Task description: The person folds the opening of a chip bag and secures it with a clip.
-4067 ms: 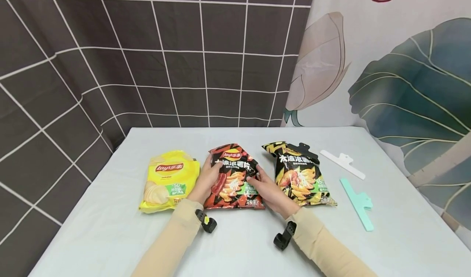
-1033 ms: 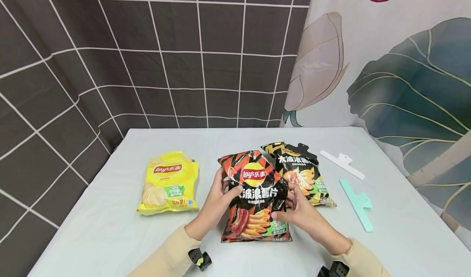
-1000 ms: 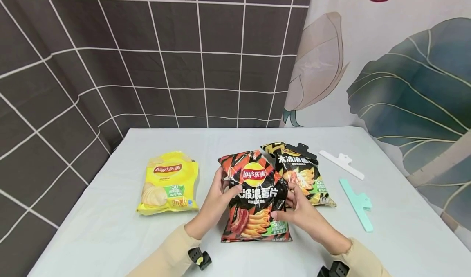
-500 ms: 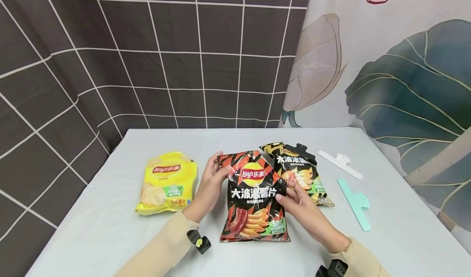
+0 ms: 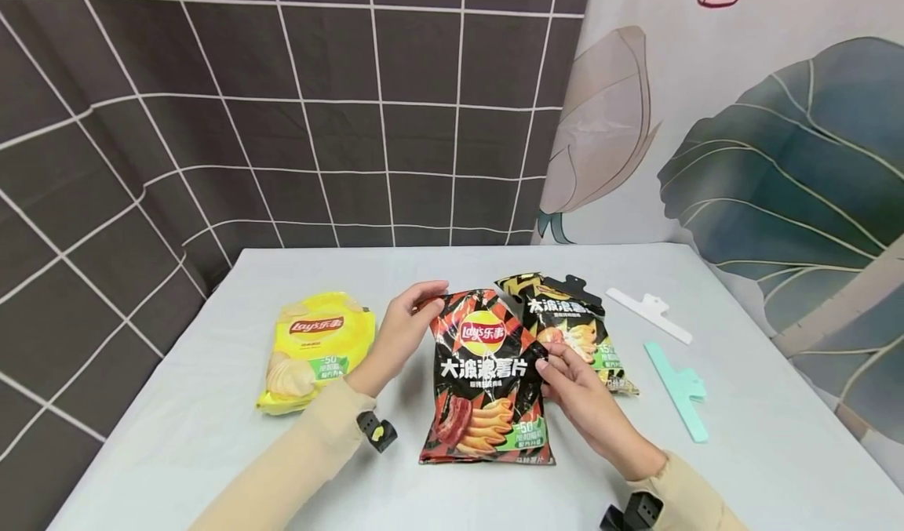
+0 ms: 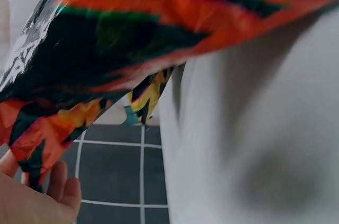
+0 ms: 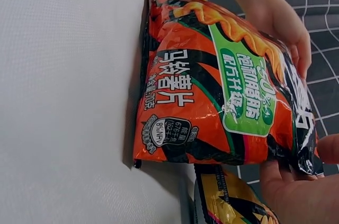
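Observation:
A red and black bag of potato chips [image 5: 483, 390] stands tilted up from the white table, its lower edge near the tabletop. My left hand [image 5: 398, 339] pinches its upper left corner; the left wrist view shows thumb and fingers [image 6: 64, 184] on either side of that tip. On the opposite side, my right hand [image 5: 586, 401] holds the bag's right edge, thumb in front and fingers behind. Close behind the right hand lies a black and yellow chip bag [image 5: 600, 350], partly hidden, with a black clip [image 5: 575, 292] across its folded top.
A yellow chip bag [image 5: 318, 350] lies at the left, near the left forearm. To the right on the white table [image 5: 304, 468] are a white bag clip [image 5: 650, 311] and a mint green one [image 5: 676, 390]. A dark gridded curtain [image 5: 339, 123] hangs behind.
The red bag has come nearer and been tilted up from the table. My left hand has slid from its side up to the top left corner; my right thumb has moved higher on the edge.

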A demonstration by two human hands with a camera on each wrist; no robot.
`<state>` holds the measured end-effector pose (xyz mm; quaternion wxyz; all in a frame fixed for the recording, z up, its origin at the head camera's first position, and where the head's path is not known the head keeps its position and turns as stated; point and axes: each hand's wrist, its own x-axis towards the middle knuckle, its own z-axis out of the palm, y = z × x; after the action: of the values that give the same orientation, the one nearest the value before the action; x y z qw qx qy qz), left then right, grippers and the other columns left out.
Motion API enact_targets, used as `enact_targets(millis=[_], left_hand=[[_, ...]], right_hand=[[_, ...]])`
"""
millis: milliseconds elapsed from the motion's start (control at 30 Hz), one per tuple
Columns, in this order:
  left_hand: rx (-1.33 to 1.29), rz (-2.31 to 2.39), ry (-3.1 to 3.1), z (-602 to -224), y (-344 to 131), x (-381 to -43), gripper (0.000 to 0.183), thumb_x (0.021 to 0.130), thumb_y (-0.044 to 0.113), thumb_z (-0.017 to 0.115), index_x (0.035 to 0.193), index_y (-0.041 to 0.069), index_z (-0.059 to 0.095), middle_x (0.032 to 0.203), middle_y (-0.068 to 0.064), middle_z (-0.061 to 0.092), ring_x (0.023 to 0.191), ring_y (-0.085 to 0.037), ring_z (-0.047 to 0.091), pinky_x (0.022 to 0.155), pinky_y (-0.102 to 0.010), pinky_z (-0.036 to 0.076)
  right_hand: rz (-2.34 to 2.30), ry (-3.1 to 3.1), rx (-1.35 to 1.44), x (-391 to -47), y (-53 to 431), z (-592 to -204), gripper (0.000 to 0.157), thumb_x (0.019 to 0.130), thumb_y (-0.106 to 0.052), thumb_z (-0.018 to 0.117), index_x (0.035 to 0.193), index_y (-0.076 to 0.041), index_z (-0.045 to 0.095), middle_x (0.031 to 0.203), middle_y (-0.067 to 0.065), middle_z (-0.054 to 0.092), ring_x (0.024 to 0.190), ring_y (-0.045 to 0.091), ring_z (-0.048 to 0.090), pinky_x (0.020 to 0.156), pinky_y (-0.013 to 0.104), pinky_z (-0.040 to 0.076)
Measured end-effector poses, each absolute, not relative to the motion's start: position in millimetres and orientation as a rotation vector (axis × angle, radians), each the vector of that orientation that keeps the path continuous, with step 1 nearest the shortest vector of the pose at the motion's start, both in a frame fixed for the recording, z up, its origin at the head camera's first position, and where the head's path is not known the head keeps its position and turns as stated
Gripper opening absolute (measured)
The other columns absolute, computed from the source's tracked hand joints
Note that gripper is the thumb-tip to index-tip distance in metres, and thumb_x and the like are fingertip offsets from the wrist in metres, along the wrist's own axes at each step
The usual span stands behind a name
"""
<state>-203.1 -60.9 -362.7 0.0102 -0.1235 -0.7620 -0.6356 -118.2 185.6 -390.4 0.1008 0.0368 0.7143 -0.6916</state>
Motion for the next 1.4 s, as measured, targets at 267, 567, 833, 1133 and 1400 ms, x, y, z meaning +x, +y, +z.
enact_targets(millis=[267, 567, 833, 1133, 1400], left_hand=[[-0.583, -1.593, -2.604, -346.0, -54.5, -206.3, 0.033, 0.094, 0.016, 0.058, 0.125, 0.009, 0.064, 0.123, -0.008, 0.065, 0.113, -0.023, 0.059, 0.097, -0.039, 0.049], [-0.77, -1.339, -2.704, -337.3, -44.0, -208.9, 0.035, 0.094, 0.021, 0.057, 0.127, 0.01, 0.063, 0.124, -0.008, 0.064, 0.114, -0.023, 0.057, 0.096, -0.041, 0.048], [-0.84, -1.282, -2.74, -335.1, -36.3, -211.6, 0.035, 0.097, 0.023, 0.054, 0.128, 0.009, 0.061, 0.122, -0.007, 0.065, 0.102, -0.016, 0.062, 0.088, -0.035, 0.052], [-0.882, -1.131, -2.782, -327.8, -30.0, -213.6, 0.034, 0.095, 0.028, 0.058, 0.124, 0.009, 0.065, 0.124, -0.008, 0.065, 0.117, -0.025, 0.058, 0.1, -0.041, 0.047], [-0.882, -1.062, -2.783, -325.1, -27.0, -213.8, 0.021, 0.092, 0.029, 0.064, 0.104, 0.012, 0.069, 0.098, -0.002, 0.07, 0.082, -0.014, 0.059, 0.076, -0.032, 0.049]], right_hand=[[-2.073, 2.103, 0.154, -118.4, 185.1, -390.3, 0.034, 0.102, -0.015, 0.044, 0.132, 0.0, 0.038, 0.101, -0.006, 0.059, 0.079, 0.006, 0.049, 0.076, 0.018, 0.048], [-2.091, 2.101, 0.156, -118.7, 185.7, -389.9, 0.031, 0.102, -0.013, 0.044, 0.128, 0.001, 0.041, 0.095, -0.01, 0.06, 0.077, 0.005, 0.049, 0.074, 0.017, 0.047], [-2.073, 2.138, 0.133, -118.7, 184.9, -388.7, 0.029, 0.101, -0.012, 0.045, 0.126, 0.002, 0.043, 0.089, -0.01, 0.061, 0.074, 0.006, 0.049, 0.072, 0.018, 0.047], [-2.068, 2.162, 0.103, -119.6, 185.1, -391.5, 0.029, 0.1, -0.014, 0.049, 0.124, 0.002, 0.045, 0.092, -0.012, 0.066, 0.074, 0.004, 0.05, 0.07, 0.018, 0.047], [-2.078, 2.159, 0.085, -118.3, 184.4, -394.6, 0.033, 0.099, -0.012, 0.049, 0.127, 0.005, 0.044, 0.094, -0.01, 0.068, 0.08, 0.004, 0.057, 0.074, 0.018, 0.049]])
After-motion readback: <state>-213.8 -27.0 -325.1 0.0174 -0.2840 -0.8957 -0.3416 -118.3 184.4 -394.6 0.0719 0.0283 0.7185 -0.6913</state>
